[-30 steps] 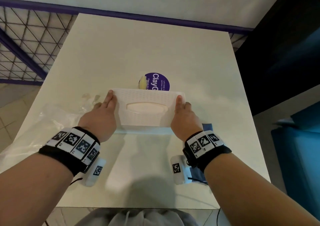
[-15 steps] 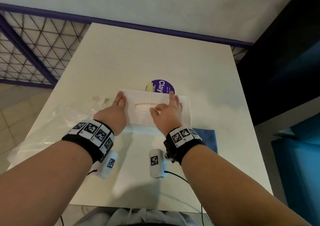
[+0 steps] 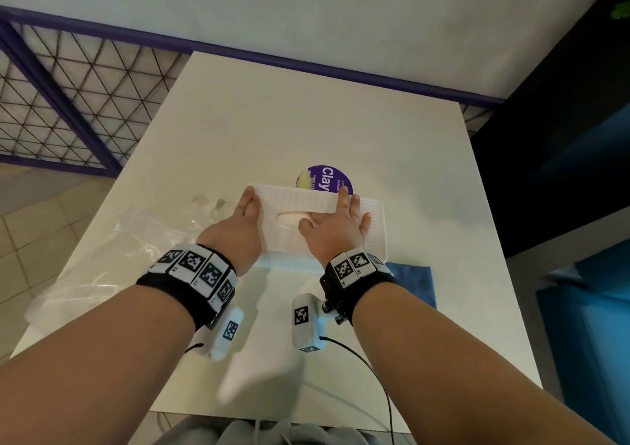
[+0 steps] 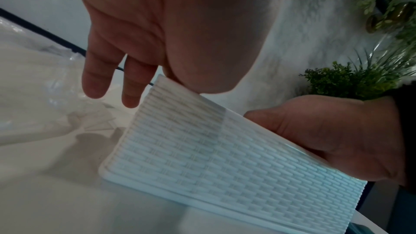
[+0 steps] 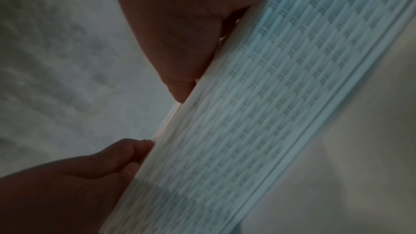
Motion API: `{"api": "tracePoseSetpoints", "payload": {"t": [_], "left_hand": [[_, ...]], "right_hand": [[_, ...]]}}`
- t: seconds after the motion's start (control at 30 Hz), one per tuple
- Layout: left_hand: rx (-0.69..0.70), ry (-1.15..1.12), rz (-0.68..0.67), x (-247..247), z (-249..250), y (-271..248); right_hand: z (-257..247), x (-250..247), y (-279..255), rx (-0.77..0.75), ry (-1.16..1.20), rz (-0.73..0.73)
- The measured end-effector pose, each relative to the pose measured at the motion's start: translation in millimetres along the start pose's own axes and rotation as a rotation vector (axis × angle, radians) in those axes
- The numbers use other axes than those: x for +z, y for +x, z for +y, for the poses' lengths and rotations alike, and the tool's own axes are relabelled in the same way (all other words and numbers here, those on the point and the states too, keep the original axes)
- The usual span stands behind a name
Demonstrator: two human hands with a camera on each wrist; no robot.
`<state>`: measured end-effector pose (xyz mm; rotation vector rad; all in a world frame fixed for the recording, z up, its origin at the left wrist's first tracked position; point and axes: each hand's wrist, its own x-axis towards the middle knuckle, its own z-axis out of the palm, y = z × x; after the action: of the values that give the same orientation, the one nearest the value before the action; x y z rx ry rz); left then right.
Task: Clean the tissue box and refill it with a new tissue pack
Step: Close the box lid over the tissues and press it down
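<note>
A white tissue box (image 3: 373,226) with a woven pattern stands on the white table (image 3: 306,120); its side shows in the left wrist view (image 4: 202,149) and the right wrist view (image 5: 270,113). A pale tissue shows in the top slot (image 3: 286,219). My left hand (image 3: 246,207) rests against the box's left end, thumb on the top edge, two fingers (image 4: 96,81) straight and off the box. My right hand (image 3: 337,223) lies flat on the lid, fingers stretched to the far edge, thumb by the slot.
A round purple "Clay" label (image 3: 329,177) and a small yellow object (image 3: 304,179) sit just behind the box. A blue cloth (image 3: 414,284) lies at the box's near right corner. Crumpled clear plastic wrap (image 3: 112,257) spreads over the table's left side.
My right hand left the box's right end and came onto the lid, fingers reaching the far edge. The left hand stays at the left end. The box has not visibly shifted.
</note>
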<state>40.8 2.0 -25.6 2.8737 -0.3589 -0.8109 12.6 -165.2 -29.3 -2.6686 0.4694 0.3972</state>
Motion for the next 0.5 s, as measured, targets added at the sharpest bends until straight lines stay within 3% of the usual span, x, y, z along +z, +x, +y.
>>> {"api": "tracePoseSetpoints", "payload": {"t": [0.17,0.5], "left_hand": [[0.016,-0.05,0.014,1.5,-2.9,1.8],[-0.018,-0.054,0.003,-4.1,6.0,-6.7]], "right_hand": [[0.2,-1.1,0.9,0.018,0.028,0.048],[-3.4,0.4,-2.0,0.028,-0.025,0.008]]}}
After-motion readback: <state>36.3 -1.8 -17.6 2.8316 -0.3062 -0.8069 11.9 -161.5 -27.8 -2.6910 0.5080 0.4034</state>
